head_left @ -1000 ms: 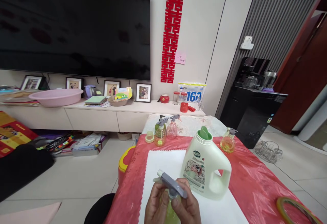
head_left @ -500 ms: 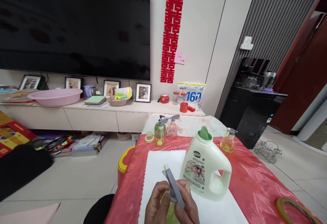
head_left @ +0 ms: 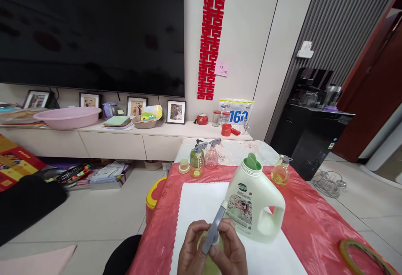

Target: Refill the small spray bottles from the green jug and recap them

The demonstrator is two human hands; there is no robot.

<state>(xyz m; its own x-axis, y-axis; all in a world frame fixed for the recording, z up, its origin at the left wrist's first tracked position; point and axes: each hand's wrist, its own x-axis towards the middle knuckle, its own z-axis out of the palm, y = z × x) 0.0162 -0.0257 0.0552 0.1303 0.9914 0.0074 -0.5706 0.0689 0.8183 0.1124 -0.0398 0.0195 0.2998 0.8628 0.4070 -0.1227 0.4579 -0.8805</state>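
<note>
My left hand [head_left: 192, 253] wraps around a small clear spray bottle [head_left: 210, 262] of yellow-green liquid at the near edge of the table. My right hand [head_left: 231, 250] pinches its grey trigger spray head [head_left: 214, 229], whose nozzle points up and to the right. Just behind stands a large cream detergent jug [head_left: 255, 201] with a green cap, on a white mat [head_left: 201, 201]. The bottle's lower part is hidden by my hands and the frame edge.
Two small spray bottles [head_left: 197, 162] and a loose cap [head_left: 184, 166] stand at the table's far left, another bottle [head_left: 280, 173] at the far right. A tape roll [head_left: 361, 256] lies near right. The red tablecloth [head_left: 314, 220] covers the table. A yellow-red stool [head_left: 153, 197] sits left.
The grey spray head has turned clockwise in my fingers: its nozzle pointed up-left, then straight up, and now points up-right. The view has shifted slightly.
</note>
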